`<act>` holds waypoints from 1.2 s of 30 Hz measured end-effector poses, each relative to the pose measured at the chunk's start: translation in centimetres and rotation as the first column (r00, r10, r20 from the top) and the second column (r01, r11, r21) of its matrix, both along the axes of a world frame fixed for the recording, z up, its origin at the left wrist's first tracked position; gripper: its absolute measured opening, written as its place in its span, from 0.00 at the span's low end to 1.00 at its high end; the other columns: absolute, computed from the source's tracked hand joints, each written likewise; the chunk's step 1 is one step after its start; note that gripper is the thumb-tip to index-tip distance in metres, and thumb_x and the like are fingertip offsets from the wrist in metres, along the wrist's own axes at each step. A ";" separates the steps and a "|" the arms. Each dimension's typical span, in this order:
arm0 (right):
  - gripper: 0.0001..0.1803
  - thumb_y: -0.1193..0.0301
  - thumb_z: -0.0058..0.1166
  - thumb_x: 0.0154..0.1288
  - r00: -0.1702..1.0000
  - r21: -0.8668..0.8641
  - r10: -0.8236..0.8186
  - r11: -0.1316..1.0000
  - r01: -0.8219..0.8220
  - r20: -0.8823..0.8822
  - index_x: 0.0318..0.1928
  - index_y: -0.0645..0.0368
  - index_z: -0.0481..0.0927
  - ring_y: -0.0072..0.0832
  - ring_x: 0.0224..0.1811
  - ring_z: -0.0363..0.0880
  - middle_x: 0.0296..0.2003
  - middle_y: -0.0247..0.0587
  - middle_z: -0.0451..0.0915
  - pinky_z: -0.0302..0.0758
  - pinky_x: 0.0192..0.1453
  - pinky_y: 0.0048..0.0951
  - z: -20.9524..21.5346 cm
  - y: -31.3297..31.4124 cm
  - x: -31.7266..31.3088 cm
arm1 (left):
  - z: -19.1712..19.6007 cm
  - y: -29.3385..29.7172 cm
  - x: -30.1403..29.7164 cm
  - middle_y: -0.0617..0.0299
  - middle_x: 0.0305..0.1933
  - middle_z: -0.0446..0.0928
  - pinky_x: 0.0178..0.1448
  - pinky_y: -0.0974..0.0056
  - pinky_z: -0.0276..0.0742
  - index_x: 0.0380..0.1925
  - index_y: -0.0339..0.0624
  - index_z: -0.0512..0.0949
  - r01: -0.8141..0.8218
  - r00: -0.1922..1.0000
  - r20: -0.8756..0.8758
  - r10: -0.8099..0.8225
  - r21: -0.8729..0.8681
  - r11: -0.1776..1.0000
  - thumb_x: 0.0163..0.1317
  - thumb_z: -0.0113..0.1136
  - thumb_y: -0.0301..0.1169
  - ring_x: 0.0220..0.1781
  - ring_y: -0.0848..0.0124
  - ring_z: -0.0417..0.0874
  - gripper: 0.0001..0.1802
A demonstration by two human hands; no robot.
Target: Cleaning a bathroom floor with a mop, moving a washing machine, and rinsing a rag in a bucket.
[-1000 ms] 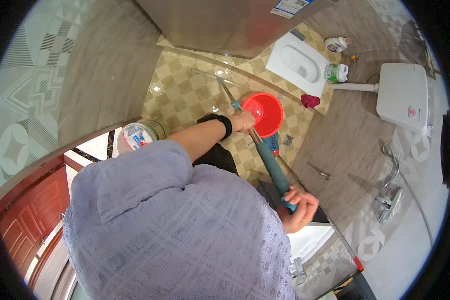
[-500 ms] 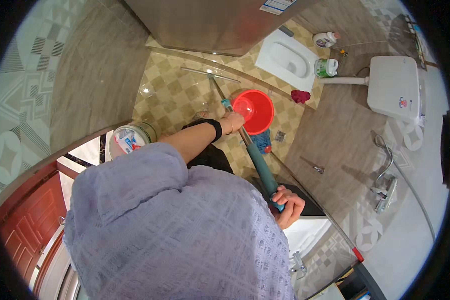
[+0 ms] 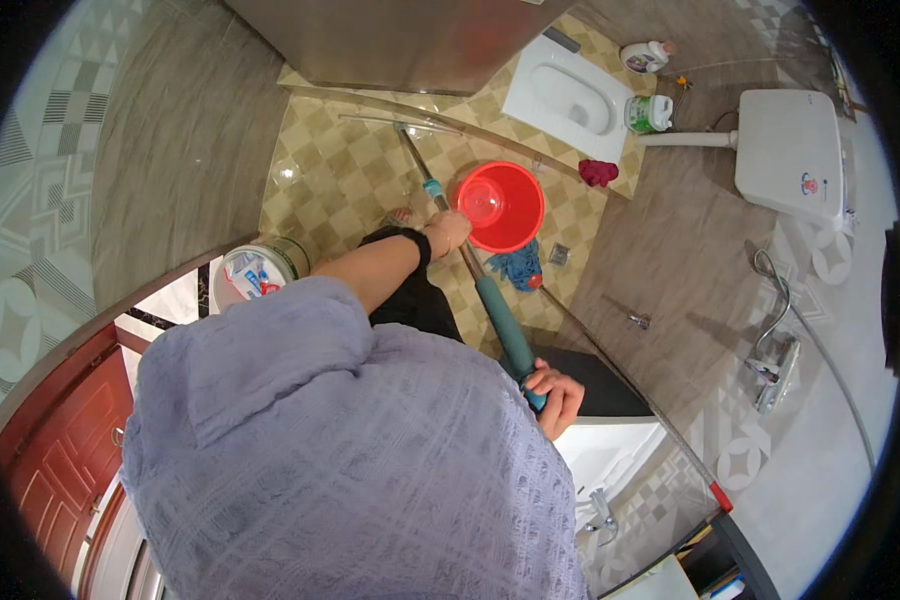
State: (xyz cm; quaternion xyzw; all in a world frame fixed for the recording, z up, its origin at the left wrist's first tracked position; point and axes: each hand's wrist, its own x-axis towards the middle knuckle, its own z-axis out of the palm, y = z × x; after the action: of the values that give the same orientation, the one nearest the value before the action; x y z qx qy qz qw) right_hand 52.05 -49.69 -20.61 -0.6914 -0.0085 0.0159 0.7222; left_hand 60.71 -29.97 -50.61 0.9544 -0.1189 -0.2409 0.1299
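A floor squeegee (image 3: 502, 322) with a long metal pole and a green padded grip runs slantwise in front of me. My left hand (image 3: 448, 232) is closed around the metal part of the pole, beside a red bucket (image 3: 527, 205). Farther back, my right hand (image 3: 555, 396) wraps the near end of the green grip, next to the dark counter edge. The squeegee's thin wide blade (image 3: 422, 126) lies on the tiled floor at the far side, close to a low raised ledge. Glare makes its contact line hard to see.
Right of the bucket lies a blue string mop (image 3: 515, 266), its pole leaning toward the right wall. A squat toilet (image 3: 540, 106), maroon cloth (image 3: 598, 173) and jug (image 3: 649, 113) are beyond the ledge. A white bucket (image 3: 292, 254) stands at left, a washbasin (image 3: 620, 450) at right.
The squeegee blade has shifted a little left and away from me along the floor. Both hands moved left with the pole, keeping hold. The whole view has tilted slightly.
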 end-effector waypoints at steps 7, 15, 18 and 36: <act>0.09 0.74 0.28 0.68 0.996 -0.065 -0.088 0.994 0.088 0.002 0.33 0.61 0.63 0.29 0.29 0.71 0.25 0.41 0.69 0.65 0.54 0.46 0.1 -0.3 -1.1 | 0.3 -1.0 -0.4 0.56 0.31 0.80 0.40 0.60 0.78 0.25 0.41 0.81 -0.085 0.995 0.033 0.092 -0.168 0.982 0.49 0.51 0.28 0.40 0.62 0.80 0.09; 0.09 0.77 0.30 0.67 0.999 -0.173 -0.038 0.984 0.033 -0.028 0.32 0.62 0.65 0.29 0.28 0.72 0.24 0.42 0.70 0.67 0.53 0.46 -0.3 0.1 -0.9 | 1.3 -0.4 0.5 0.57 0.29 0.80 0.39 0.60 0.78 0.24 0.43 0.81 -0.150 0.982 0.104 0.157 -0.070 0.986 0.48 0.53 0.28 0.36 0.61 0.82 0.07; 0.09 0.77 0.31 0.65 0.999 -0.137 -0.045 0.989 0.049 0.028 0.31 0.62 0.66 0.29 0.26 0.71 0.22 0.41 0.69 0.69 0.50 0.45 2.6 0.8 0.9 | 3.6 -1.0 0.8 0.57 0.30 0.80 0.38 0.60 0.78 0.25 0.43 0.81 -0.090 0.992 0.080 0.099 -0.109 0.990 0.47 0.54 0.28 0.38 0.61 0.81 0.07; 0.04 0.77 0.36 0.64 0.990 -0.162 -0.072 0.983 0.090 0.117 0.31 0.60 0.64 0.31 0.22 0.71 0.19 0.41 0.69 0.71 0.43 0.46 1.2 0.8 0.2 | 3.6 -0.1 1.2 0.60 0.28 0.78 0.40 0.60 0.76 0.22 0.46 0.79 -0.165 0.921 0.300 0.250 -0.282 0.945 0.47 0.50 0.29 0.40 0.63 0.80 0.08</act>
State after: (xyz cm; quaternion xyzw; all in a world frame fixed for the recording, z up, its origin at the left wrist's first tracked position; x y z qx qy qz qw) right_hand 52.23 -48.93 -19.45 -0.7491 -0.0190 -0.0514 0.6602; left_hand 61.93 -30.06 -47.03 0.9643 -0.0659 -0.0446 0.2527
